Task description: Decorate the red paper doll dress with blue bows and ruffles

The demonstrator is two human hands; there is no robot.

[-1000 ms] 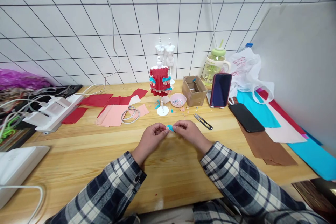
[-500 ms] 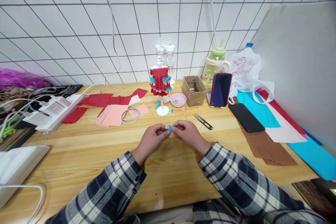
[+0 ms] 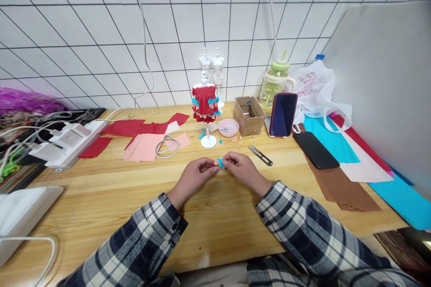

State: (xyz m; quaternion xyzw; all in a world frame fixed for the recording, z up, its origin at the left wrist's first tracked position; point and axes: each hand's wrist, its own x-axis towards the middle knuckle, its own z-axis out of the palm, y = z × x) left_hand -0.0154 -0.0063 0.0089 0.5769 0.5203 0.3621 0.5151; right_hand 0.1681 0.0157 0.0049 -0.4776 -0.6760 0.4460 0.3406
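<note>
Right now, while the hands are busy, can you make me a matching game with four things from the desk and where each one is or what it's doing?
1. small blue piece
2. black phone
3. pink bowl
4. red dress

A. lying flat over brown cloth
B. on a small white mannequin
C. held between the left hand and the right hand
D. holding lots of tiny bits

Right pairs: 1-C, 2-A, 3-D, 4-B
</note>
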